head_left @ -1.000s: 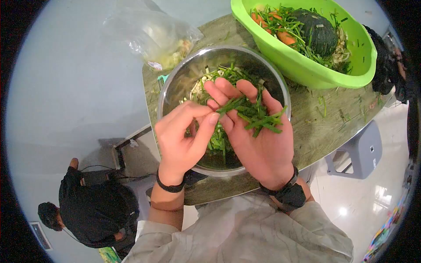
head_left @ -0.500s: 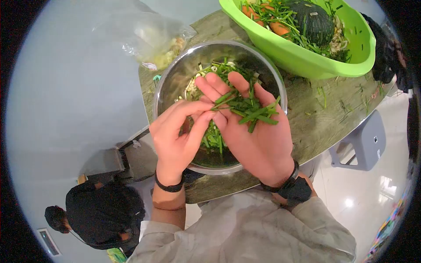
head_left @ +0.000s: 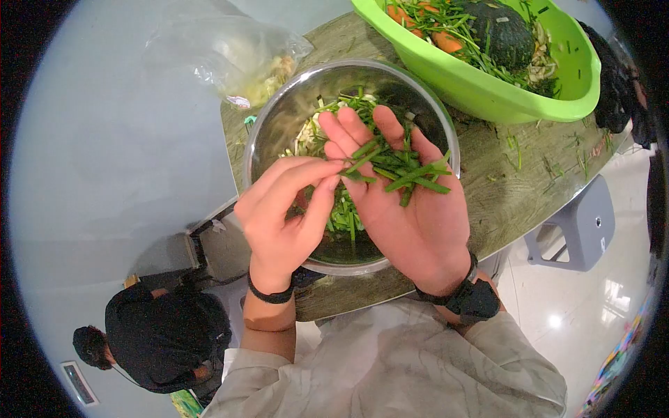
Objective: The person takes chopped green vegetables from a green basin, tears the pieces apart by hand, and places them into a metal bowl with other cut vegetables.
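Observation:
My right hand (head_left: 425, 216) is palm up above a steel bowl (head_left: 446, 115), fingers outstretched, holding a loose pile of cut green chives (head_left: 411, 174) on its palm and fingers. Thumb and fingertips of my left hand (head_left: 282, 209) are closed in a pinch on a cut chive at the pile's left edge, touching the right hand's thumb side. Below the hands, more chopped greens (head_left: 345, 216) and pale pieces (head_left: 306, 143) lie in the bowl, partly hidden by both hands.
A green plastic basket (head_left: 481, 90) holds a dark pumpkin (head_left: 505, 35), carrots (head_left: 446, 42) and greens. A clear plastic bag (head_left: 240, 63) stands beyond the bowl. Green scraps dot the wooden table (head_left: 495, 202). A grey stool (head_left: 582, 226) stands right; a person in black (head_left: 167, 334) is lower left.
My right palm has turned slightly flatter and its fingers have shifted a little upward. The left pinch stays by the pile's edge, and the chives have moved slightly on the palm.

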{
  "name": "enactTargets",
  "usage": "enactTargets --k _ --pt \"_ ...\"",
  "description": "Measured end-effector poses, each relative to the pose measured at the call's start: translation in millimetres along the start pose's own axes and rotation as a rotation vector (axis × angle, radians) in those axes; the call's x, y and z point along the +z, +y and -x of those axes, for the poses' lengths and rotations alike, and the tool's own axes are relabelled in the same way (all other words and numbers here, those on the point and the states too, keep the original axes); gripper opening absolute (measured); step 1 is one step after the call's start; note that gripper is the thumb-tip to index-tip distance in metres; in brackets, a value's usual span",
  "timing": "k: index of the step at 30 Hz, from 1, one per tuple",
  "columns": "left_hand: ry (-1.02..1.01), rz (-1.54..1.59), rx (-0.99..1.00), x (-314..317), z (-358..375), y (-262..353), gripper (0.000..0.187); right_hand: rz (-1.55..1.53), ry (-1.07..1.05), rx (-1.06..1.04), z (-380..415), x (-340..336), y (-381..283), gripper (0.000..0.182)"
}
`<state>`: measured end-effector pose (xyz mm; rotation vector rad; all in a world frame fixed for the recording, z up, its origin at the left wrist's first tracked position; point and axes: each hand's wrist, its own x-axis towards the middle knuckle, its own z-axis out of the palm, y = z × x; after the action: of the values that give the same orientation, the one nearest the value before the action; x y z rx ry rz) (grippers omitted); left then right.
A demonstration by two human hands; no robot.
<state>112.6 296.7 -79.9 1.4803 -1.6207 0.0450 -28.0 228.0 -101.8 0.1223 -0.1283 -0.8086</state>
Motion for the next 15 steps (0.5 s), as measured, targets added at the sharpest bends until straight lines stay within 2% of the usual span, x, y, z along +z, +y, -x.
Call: enactTargets --k 15 --pt "0.051 -0.229 0.277 -3.4 -0.2 1.5 0.021 -0.006 -0.003 0.012 -0.6 -0.6 0.7 0.04"
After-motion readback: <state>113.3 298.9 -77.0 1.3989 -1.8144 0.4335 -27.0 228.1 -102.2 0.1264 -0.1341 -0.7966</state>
